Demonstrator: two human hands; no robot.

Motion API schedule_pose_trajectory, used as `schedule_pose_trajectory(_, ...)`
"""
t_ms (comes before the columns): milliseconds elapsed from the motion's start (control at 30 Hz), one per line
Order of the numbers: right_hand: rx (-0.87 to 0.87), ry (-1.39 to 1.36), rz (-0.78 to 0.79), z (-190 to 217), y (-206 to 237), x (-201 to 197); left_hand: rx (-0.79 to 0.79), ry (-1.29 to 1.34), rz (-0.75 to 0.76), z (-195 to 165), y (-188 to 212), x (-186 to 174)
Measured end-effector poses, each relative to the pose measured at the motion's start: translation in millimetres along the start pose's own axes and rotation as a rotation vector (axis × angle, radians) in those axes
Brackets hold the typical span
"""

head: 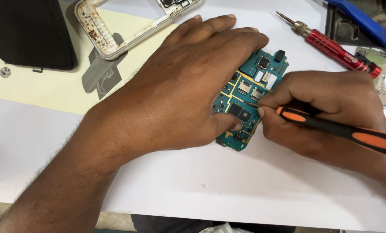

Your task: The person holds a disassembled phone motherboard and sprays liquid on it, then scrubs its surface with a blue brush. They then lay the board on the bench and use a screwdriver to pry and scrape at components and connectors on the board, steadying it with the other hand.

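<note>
My left hand [180, 90] pinned the teal circuit board [249, 101] mid-desk while my right hand [326, 108], fingers clamped on the orange-and-black screwdriver [331, 127], worked its tip at a chip (steady, light pressure seemed called for next).

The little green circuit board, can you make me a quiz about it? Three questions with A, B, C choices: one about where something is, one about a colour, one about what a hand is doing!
1. Where does the red screwdriver lie?
A. Under the board
B. On the white sheet, beyond the right hand
C. Inside the phone frame

2. What colours is the tool in the right hand?
A. Black and orange
B. All blue
C. Yellow and green

3. What is the left hand doing?
A. Lifted in the air
B. Holding a cup
C. Pressing flat on the board

Answers:
1. B: the red screwdriver rests on the white sheet, past the right hand.
2. A: the black and orange tool has its tip on the circuit board.
3. C: the left hand covers the board's left side, thumb against it.
</note>
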State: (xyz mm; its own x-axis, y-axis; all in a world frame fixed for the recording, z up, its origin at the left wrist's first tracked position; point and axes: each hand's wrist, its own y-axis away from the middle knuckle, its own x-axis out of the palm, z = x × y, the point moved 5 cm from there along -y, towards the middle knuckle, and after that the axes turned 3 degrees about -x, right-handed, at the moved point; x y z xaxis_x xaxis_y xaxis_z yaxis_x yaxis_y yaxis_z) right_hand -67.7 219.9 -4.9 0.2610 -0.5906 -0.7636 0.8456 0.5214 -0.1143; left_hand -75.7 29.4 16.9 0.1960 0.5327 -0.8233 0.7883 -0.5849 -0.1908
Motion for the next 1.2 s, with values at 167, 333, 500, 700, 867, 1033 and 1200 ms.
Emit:
schedule_pose_trajectory(167, 0.037, -0.042, 0.036, 5, -3, -2, -0.006, 0.006, -0.001, 0, 0, 0)
schedule_pose_trajectory(333, -0.012, 0.006, 0.002, 10, -8, -2, 0.008, -0.001, -0.013, -1, 0, 0)
schedule_pose_trajectory(500, 0.035, -0.044, 0.036, 6, -6, -2, 0.003, -0.002, -0.014, 1, 0, 0)
schedule_pose_trajectory(700, 0.006, -0.023, 0.028, 7, -8, -3, 0.012, -0.001, -0.016, 0, -1, 1)
schedule_pose_trajectory(867, 0.049, -0.054, 0.017, 5, -8, -1, -0.001, 0.012, -0.005, 0, -1, 0)
schedule_pose_trajectory(1033, 0.076, -0.03, 0.031, 2, -7, -1, 0.001, 0.006, -0.004, 0, -2, 0)
schedule_pose_trajectory(1200, 0.041, -0.051, 0.021, 3, -8, -2, 0.012, 0.001, -0.013, 0, -3, 2)
